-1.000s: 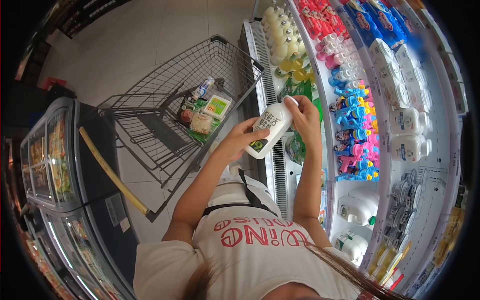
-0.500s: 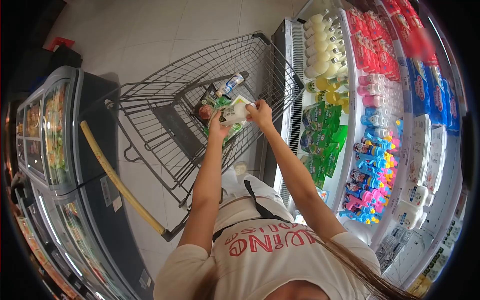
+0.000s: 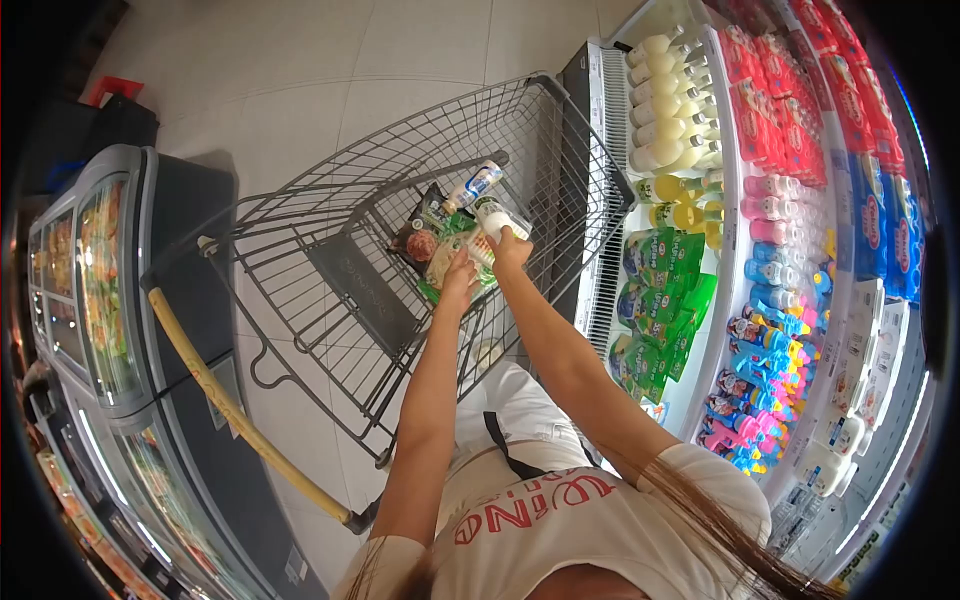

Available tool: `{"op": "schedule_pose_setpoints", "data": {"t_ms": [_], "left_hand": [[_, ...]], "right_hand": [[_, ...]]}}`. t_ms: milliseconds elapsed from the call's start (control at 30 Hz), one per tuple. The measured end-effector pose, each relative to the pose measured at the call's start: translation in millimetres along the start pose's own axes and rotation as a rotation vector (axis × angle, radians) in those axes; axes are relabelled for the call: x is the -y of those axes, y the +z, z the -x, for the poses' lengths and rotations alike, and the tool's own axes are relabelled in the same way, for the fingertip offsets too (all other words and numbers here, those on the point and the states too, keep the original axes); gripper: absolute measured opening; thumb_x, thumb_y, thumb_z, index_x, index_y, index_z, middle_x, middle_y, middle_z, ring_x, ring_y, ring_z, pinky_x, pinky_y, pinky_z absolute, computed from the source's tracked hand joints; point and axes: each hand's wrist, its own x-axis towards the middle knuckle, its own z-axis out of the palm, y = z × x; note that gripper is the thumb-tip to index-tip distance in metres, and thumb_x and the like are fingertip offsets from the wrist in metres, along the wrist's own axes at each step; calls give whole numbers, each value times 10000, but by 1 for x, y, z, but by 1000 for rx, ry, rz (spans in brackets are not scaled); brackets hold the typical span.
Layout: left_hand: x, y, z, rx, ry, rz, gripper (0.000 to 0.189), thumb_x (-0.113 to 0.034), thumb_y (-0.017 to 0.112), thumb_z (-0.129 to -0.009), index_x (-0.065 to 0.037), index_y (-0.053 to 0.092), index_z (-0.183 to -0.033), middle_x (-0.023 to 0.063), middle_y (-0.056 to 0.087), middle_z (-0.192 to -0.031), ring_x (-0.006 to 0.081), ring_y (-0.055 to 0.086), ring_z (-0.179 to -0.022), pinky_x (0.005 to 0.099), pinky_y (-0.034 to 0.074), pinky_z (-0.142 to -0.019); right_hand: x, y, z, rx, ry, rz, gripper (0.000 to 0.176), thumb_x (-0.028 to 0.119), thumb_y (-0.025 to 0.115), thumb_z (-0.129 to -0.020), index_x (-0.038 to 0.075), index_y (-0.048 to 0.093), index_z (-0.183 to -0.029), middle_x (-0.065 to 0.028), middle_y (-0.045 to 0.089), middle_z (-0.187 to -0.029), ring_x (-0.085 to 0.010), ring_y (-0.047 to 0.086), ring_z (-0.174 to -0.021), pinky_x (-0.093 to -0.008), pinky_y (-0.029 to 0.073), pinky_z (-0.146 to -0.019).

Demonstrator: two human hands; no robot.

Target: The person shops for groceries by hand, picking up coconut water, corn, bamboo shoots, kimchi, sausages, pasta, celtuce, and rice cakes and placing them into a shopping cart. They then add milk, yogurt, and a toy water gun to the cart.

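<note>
The right hand (image 3: pixel 511 250) is closed around the near end of a white bottle (image 3: pixel 490 217), just inside the cart (image 3: pixel 543 82). The bottle slants up and to the left from that grip, its labelled end over the goods. The left hand (image 3: pixel 459 275) is just beside and nearer the body, fingers bent at the pale pack (image 3: pixel 443 263); I cannot tell whether it grips or only touches it.

Just beyond the bottle's far end lies a blue-and-white tube (image 3: pixel 474 186). Left of the grip sits a dark pack (image 3: pixel 418 240), near the pale one. The goods bunch closely here, so the bottle's left side has little room. Beyond the grip and to its right, wire mesh runs on to the cart's far end, well apart from the knuckles.

The near side rail passes under the forearms, close to both wrists. Left of the left hand stands the flap (image 3: pixel 362 288), near; the yellow handle (image 3: pixel 235 405) is well apart, farther left. Right of the grip, the cart's corner overlaps the grille (image 3: pixel 607 170) in view; whether they touch I cannot tell. Past the grille stand green packs (image 3: pixel 655 300). Floor (image 3: pixel 290 130) stretches beyond the cart's far side.
</note>
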Motion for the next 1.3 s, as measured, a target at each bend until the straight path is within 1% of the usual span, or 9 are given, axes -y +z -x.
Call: {"op": "schedule_pose_setpoints", "data": {"t_ms": [200, 300, 433, 567, 700, 800, 933, 1200, 1300], "left_hand": [[-3, 6, -2, -27, 60, -246, 474, -144, 439, -957, -172, 390, -1428, 38, 506, -1317, 173, 505, -1145, 357, 390, -905], [-2, -6, 19, 121, 59, -538, 423, -167, 440, -955, -151, 452, -1378, 72, 549, -1239, 182, 533, -1090, 304, 407, -877], [-3, 14, 113, 224, 162, -1014, 626, -299, 689, -808, 19, 478, -1305, 220, 548, -1278, 293, 500, -1223, 359, 402, -985], [31, -1, 138, 316, 295, -1544, 794, -420, 771, -690, 5, 487, -1298, 255, 549, -1257, 384, 534, -1173, 414, 446, -964], [50, 15, 166, -82, 179, -1745, 334, -189, 614, -787, -37, 629, -1083, 229, 638, -1091, 382, 624, -1019, 480, 502, -846], [45, 21, 172, -70, 229, -1850, 267, -198, 625, -785, -64, 675, -1011, 216, 658, -1047, 382, 629, -1001, 469, 507, -829], [44, 22, 169, -114, 246, -1910, 304, -213, 663, -762, -79, 690, -1033, 182, 670, -1050, 349, 645, -989, 439, 511, -836], [17, 29, 157, -149, 50, -1961, 328, -155, 619, -762, -61, 683, -1070, 184, 661, -1093, 326, 639, -1030, 403, 514, -844], [5, 10, 127, -99, 188, -1942, 354, -105, 582, -767, -55, 667, -1107, 190, 660, -1091, 331, 637, -1029, 405, 510, -847]], "right_hand": [[-58, -10, -40, 250, 417, -25, 316, 45, 564, -861, -77, 482, -1141, -178, 542, -1098, -349, 611, -966, -418, 557, -783], [-8, -3, 7, 446, 363, 525, 313, 69, 556, -872, -22, 493, -1165, -160, 561, -1100, -327, 644, -906, -419, 550, -728], [24, -46, 49, 681, -724, 1145, 201, 114, 608, -816, -5, 583, -976, -187, 654, -909, -338, 665, -827, -438, 511, -697], [85, -106, 131, 602, -954, 1395, 186, 196, 641, -826, 28, 601, -897, -174, 659, -841, -360, 638, -816, -466, 481, -831], [96, -162, 157, 777, -1315, 1354, 309, 372, 648, -845, 80, 624, -944, -106, 634, -1018, -312, 510, -1184, -554, 269, -1061], [94, -178, 143, 915, -1312, 1470, 407, 525, 548, -867, 152, 604, -1022, -57, 520, -1230, -275, 363, -1323, -572, 195, -1103], [96, -171, 137, 898, -1516, 1520, 379, 527, 542, -839, 162, 561, -941, -37, 529, -971, -226, 511, -1038, -475, 314, -1045], [89, -144, 123, 937, -1535, 1509, 386, 515, 573, -805, 134, 596, -861, -50, 559, -899, -240, 521, -968, -450, 348, -988], [84, -124, 116, 900, -1525, 1504, 389, 517, 580, -803, 132, 598, -853, -56, 561, -895, -250, 523, -967, -456, 346, -991]]}}
